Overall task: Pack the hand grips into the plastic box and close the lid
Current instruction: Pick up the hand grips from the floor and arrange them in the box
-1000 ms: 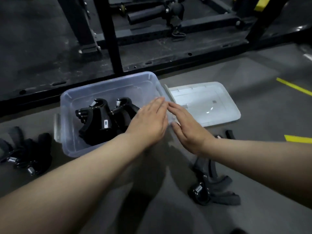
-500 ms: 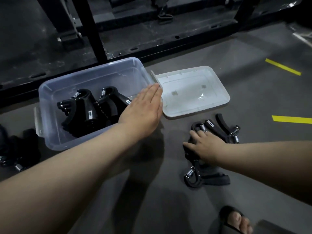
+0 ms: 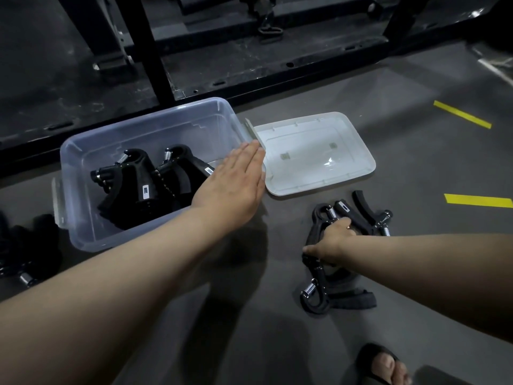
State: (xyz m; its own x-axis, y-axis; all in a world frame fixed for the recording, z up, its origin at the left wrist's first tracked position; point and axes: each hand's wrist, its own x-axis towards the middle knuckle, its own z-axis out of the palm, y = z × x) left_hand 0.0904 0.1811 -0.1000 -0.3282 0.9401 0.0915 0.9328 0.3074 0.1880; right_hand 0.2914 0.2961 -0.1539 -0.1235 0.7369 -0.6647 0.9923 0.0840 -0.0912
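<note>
A clear plastic box (image 3: 83, 151) stands open on the grey floor with black hand grips (image 3: 138, 187) lying inside. My left hand (image 3: 236, 184) rests flat, fingers together, against the box's right wall. The white lid (image 3: 313, 151) lies upside down on the floor just right of the box. Nearer to me, my right hand (image 3: 331, 240) is closed on one hand grip in a pile of black hand grips (image 3: 358, 215). Another hand grip (image 3: 319, 290) lies just below that hand.
More black hand grips (image 3: 25, 251) lie on the floor left of the box. A black metal gym rack frame (image 3: 249, 56) runs along behind the box. Yellow tape marks (image 3: 477, 201) are at the right. A sandalled foot (image 3: 385, 365) shows at the bottom right.
My right hand left the box's right side, dropped down to the pile of hand grips and closed on one. My left hand stayed on the box. The view tilted down.
</note>
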